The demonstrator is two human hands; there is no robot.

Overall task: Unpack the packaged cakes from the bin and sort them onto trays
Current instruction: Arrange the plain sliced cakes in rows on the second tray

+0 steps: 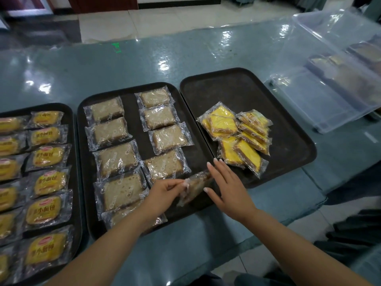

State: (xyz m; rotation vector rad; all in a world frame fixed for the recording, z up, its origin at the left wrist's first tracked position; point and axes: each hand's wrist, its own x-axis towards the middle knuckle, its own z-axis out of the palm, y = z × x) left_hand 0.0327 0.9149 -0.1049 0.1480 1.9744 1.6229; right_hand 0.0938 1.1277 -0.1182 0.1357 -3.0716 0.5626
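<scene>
Three black trays lie side by side on the grey-green table. The middle tray [132, 90] carries two columns of brown cake slices in clear wrappers. At its front right corner a wrapped brown cake [194, 187] is tilted up on edge. My left hand [165, 190] pinches the wrapper's left end. My right hand [224, 182] has straight fingers against the cake's right side. The right tray [257, 96] holds a loose pile of yellow packaged cakes [237, 137]. The left tray [70, 129] is filled with yellow bread packets [46, 157].
A clear plastic bin [338, 75] stands tilted at the right of the table, with some brown packaged cakes showing through its wall. Tiled floor lies beyond the table's far edge. Dark fabric shows at the lower right.
</scene>
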